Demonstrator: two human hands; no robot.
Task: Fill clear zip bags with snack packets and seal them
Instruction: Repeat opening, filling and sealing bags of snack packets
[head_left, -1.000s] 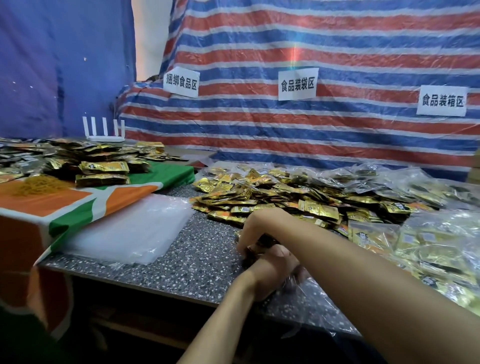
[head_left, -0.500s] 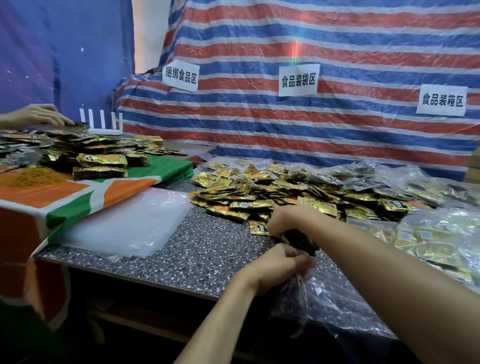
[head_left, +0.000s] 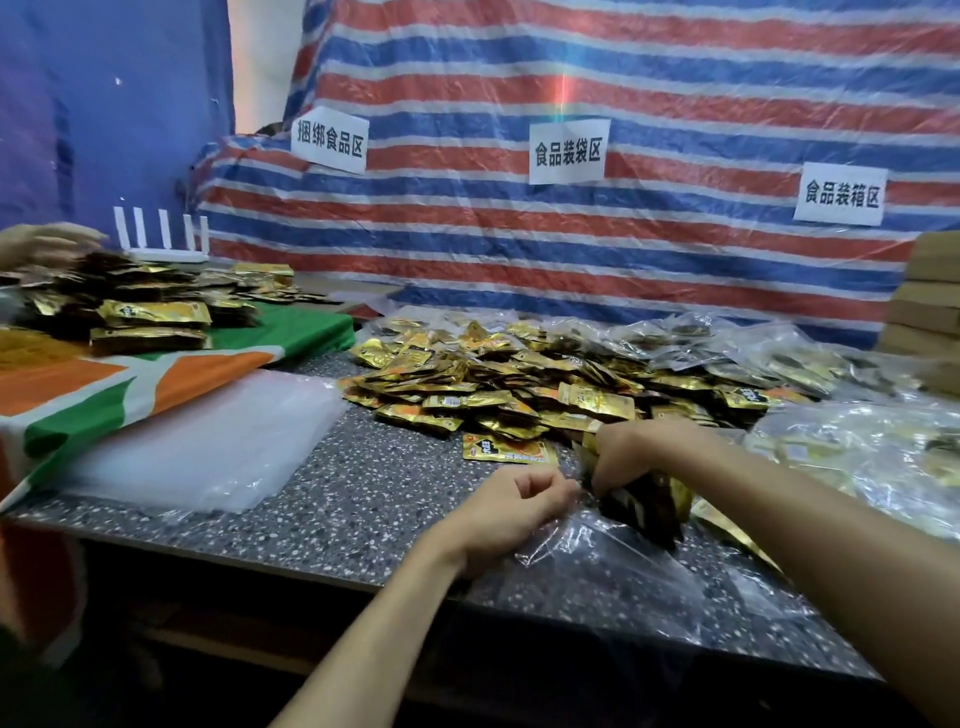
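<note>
A clear zip bag (head_left: 602, 566) lies on the speckled table's front edge, its mouth toward the middle. My left hand (head_left: 511, 514) pinches the bag's mouth edge. My right hand (head_left: 631, 454) grips a bunch of gold snack packets (head_left: 649, 501) that point down into the bag's mouth. A big heap of loose gold snack packets (head_left: 498, 384) covers the table behind my hands, and one orange-and-gold packet (head_left: 506, 449) lies flat just in front of it.
A stack of empty clear bags (head_left: 197, 447) lies at left on the speckled table (head_left: 363, 499). Filled clear bags (head_left: 857, 447) pile up at right. An orange-green cloth (head_left: 130, 384) carries more packets, with another person's hand (head_left: 41, 241) above them. Cardboard boxes (head_left: 930, 291) stand far right.
My right hand has lifted a bunch of packets from the table and moved right to the bag's mouth. My left hand has pulled the bag's mouth open. Another person's hand came into view at far left.
</note>
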